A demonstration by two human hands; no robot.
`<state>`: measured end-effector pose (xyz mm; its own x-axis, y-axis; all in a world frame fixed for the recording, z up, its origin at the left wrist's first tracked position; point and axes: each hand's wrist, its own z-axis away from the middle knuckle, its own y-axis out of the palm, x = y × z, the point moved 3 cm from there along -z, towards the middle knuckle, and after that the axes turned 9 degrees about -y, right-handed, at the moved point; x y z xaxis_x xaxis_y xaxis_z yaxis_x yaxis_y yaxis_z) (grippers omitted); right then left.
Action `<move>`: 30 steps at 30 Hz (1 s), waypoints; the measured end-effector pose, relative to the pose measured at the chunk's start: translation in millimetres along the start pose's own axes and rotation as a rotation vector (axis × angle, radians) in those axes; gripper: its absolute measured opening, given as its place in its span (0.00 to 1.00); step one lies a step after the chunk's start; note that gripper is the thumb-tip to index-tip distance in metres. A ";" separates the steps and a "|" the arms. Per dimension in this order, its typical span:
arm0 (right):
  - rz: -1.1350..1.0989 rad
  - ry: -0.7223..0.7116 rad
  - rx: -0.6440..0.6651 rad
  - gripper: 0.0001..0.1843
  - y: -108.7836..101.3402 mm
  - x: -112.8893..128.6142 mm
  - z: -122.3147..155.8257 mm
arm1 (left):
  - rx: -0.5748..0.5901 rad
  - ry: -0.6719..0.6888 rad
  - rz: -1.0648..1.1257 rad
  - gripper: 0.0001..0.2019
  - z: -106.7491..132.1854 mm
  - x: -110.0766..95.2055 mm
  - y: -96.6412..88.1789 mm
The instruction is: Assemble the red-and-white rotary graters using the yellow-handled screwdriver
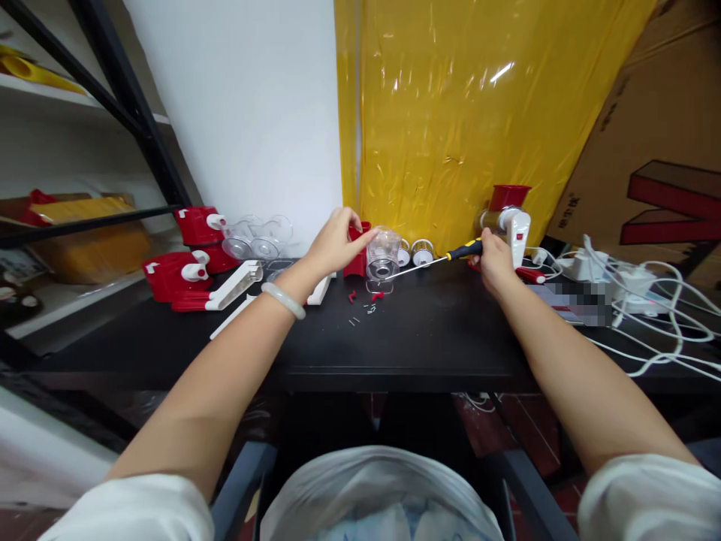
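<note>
My right hand is wrapped around the black and yellow handle of a screwdriver. Its long shaft points left, with the tip low in front of a clear plastic cup. Above a red plastic part hovers my left hand, thumb and fingers apart; its thumb reaches to the cup's upper edge, and I cannot tell whether it touches. Two small red pieces and several small screws lie on the black table in front.
Red housings, white handle parts and clear cups stand at left. Two white round parts sit behind the screwdriver. A red and white device stands at right, beside tangled white cables. A lined bin is below.
</note>
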<state>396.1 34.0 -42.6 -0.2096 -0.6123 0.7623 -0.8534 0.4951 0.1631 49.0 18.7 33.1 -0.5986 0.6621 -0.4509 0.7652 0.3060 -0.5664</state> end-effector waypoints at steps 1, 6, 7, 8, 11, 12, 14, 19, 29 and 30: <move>-0.011 0.000 -0.013 0.26 -0.6 -0.2 -0.8 | 0.061 0.032 -0.039 0.15 8.8 -6.2 0.7; -0.077 0.018 -0.024 0.26 -0.1 1.2 -2.2 | 0.238 0.042 -0.224 0.17 50.3 -11.6 19.3; -0.090 0.029 -0.026 0.26 0.2 1.5 -2.0 | 0.241 0.018 -0.240 0.18 54.0 -9.2 23.0; -0.101 0.040 -0.029 0.26 0.3 1.6 -1.9 | 0.240 -0.003 -0.249 0.18 56.1 -6.7 26.2; -0.115 0.053 -0.041 0.26 0.7 1.8 -1.2 | 0.251 -0.042 -0.241 0.17 57.9 -1.1 34.3; -0.116 0.053 -0.043 0.26 1.0 1.7 -1.0 | 0.261 -0.051 -0.224 0.16 57.9 0.0 36.3; -0.121 0.054 -0.042 0.26 1.9 1.3 -0.4 | 0.270 -0.068 -0.174 0.14 57.9 1.2 38.6; -0.132 0.063 -0.039 0.25 3.3 0.6 0.9 | 0.255 -0.078 -0.124 0.12 57.9 2.8 39.3; -0.136 0.099 -0.030 0.24 4.0 2.1 2.4 | 0.283 -0.067 -0.136 0.10 57.6 3.1 39.7; -0.133 0.100 -0.028 0.24 4.2 2.6 2.6 | 0.285 -0.067 -0.140 0.10 57.5 3.0 39.6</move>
<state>390.7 32.9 -41.6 -0.0465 -0.6099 0.7911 -0.8567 0.4316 0.2824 63.9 -6.5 -30.4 -0.7147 0.5778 -0.3940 0.5828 0.1807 -0.7922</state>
